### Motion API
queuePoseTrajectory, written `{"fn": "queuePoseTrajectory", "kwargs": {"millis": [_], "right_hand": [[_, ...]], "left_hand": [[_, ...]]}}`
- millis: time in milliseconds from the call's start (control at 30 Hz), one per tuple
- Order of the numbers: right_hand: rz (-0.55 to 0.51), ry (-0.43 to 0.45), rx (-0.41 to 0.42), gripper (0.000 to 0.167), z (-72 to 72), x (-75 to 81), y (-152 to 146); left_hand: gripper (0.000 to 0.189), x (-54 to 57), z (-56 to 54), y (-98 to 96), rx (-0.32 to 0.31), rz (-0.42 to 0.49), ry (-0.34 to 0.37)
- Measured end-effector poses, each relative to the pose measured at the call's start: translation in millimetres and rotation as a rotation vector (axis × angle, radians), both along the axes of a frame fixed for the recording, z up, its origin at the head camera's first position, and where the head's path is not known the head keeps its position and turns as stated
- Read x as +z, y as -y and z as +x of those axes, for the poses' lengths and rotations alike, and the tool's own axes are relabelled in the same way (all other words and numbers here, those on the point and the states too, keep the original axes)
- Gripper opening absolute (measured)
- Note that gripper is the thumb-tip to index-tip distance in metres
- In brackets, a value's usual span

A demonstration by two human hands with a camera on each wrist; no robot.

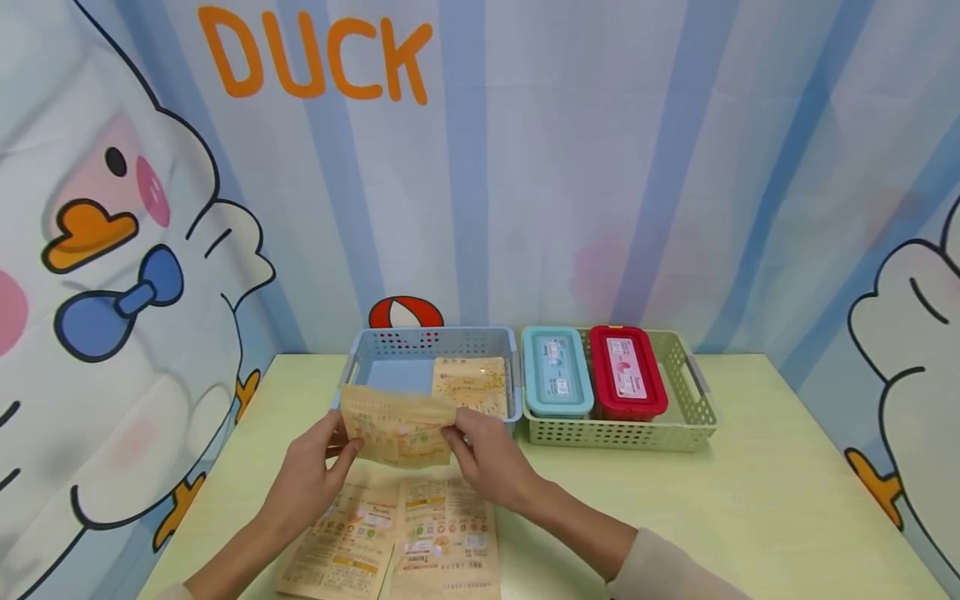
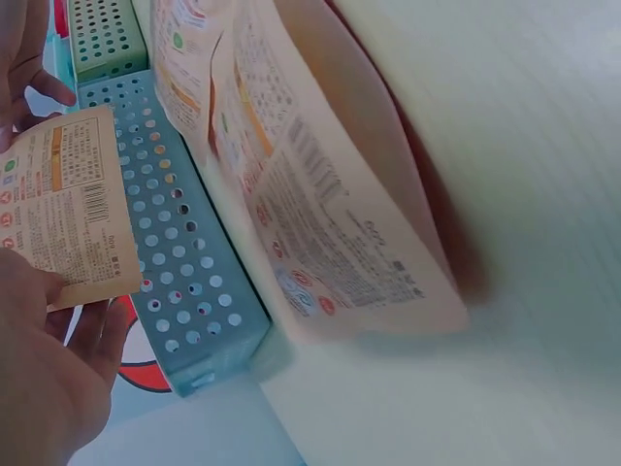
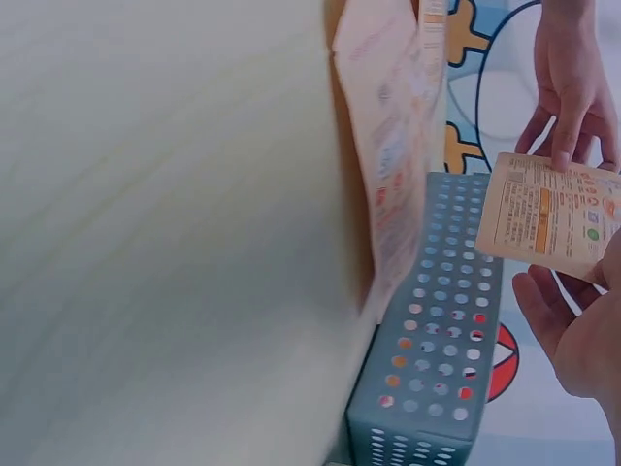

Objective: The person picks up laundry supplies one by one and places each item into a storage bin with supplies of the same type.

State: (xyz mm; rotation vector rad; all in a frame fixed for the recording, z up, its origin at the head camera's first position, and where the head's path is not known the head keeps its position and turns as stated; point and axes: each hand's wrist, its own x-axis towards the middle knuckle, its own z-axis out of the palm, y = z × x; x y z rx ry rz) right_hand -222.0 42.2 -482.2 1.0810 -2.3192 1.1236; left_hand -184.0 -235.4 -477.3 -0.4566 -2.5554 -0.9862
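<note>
Rectangular tan papery pouch (image 1: 401,429) is pinched at 9 o'clock by the left hand (image 1: 311,467), 3 o'clock by the right hand (image 1: 491,458), probably so it's held flat.

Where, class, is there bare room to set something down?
Bare: the table right of the green basket and right sleeve; also left of the blue basket and left hand. Crowded: front middle, where two packets lie.

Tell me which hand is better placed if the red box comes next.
Probably the right hand: it's nearer the red box, though it must first release the packet. The left hand holds the packet's farther end.
</note>
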Motion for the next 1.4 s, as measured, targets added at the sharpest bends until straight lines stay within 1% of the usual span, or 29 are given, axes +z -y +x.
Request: {"fn": "queuePoseTrajectory", "kwargs": {"millis": [133,200,300,400,533,633,733,833,900,967,1100,1233,1400], "right_hand": [[-0.029,0.047,-0.002,0.013,0.8,10.4,0.2],[-0.043,0.067,-0.006,0.013,-0.4,15.3,-0.5],[-0.084,0.102,-0.012,0.011,-2.5,23.3,-2.2],[-0.141,0.136,-0.024,0.011,-5.1,31.8,-3.1],[-0.213,0.191,-0.075,0.013,-9.4,45.5,-6.0],[-0.274,0.253,-0.116,0.019,-12.4,55.8,-8.0],[-0.343,0.316,-0.129,0.021,-15.7,62.9,-10.3],[-0.409,0.355,-0.124,0.02,-17.4,68.6,-13.5],[-0.446,0.365,-0.126,0.021,-18.6,71.2,-15.9],[-0.469,0.364,-0.124,0.022,-18.7,73.7,-18.1],[-0.48,0.35,-0.123,0.023,-19.3,77.4,-20.9],[-0.454,0.324,-0.145,0.03,-18.9,82.2,-22.6],[-0.397,0.293,-0.177,0.037,-17.4,89.4,-24.0]], "left_hand": [[0.021,6.4,-3.0,-3.5,0.005,0.02,-0.027],[0.022,11.9,-5.5,-4.9,-0.001,0.031,-0.062],[0.031,21.2,-10.2,-6.7,0.0,0.046,-0.111],[0.036,30.9,-14.7,-9.6,0.003,0.07,-0.143],[0.036,40.0,-21.1,-18.2,0.031,0.118,-0.161],[0.037,43.7,-23.9,-26.0,0.066,0.163,-0.162],[0.037,46.3,-26.4,-32.9,0.089,0.207,-0.164],[0.037,49.1,-29.4,-37.8,0.093,0.247,-0.164],[0.037,51.1,-31.3,-40.2,0.091,0.277,-0.155],[0.037,53.5,-32.6,-42.2,0.085,0.311,-0.129],[0.04,58.1,-34.7,-45.2,0.087,0.378,-0.072],[0.041,61.6,-36.8,-46.9,0.097,0.44,-0.042],[0.039,65.2,-38.5,-47.8,0.091,0.498,-0.051]]}}
